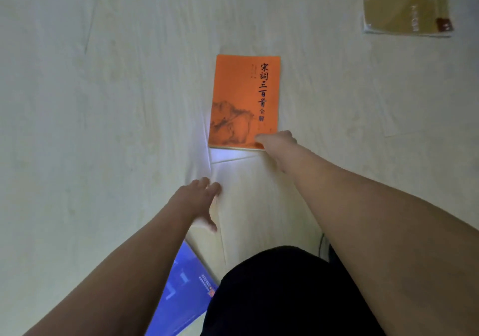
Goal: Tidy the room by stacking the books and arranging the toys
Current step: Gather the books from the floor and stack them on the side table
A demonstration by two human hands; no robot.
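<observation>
We look down on a pale bed sheet (103,102), creased, with broad bare stretches to the left of and beyond the orange book (245,102), which we take as our landmark. Nearest us, below the orange book, a dark-clothed knee (285,291) fills the bottom edge of the view. Just left of that knee, well short of the orange book, a blue book (181,291) lies partly hidden under it; its small print is too blurred to read. Far beyond and to the right of the orange book, well apart, lies an olive-gold book (404,6), its writing unreadable.

The orange book lies flat, cover up, with black Chinese characters running down its right side, 宋詞三百首, above an ink landscape.

Our right hand (276,141) pinches the orange book's near right corner, thumb on the cover. Our left hand (199,195) rests just short of the orange book, fingers spread flat on the sheet, holding nothing.
</observation>
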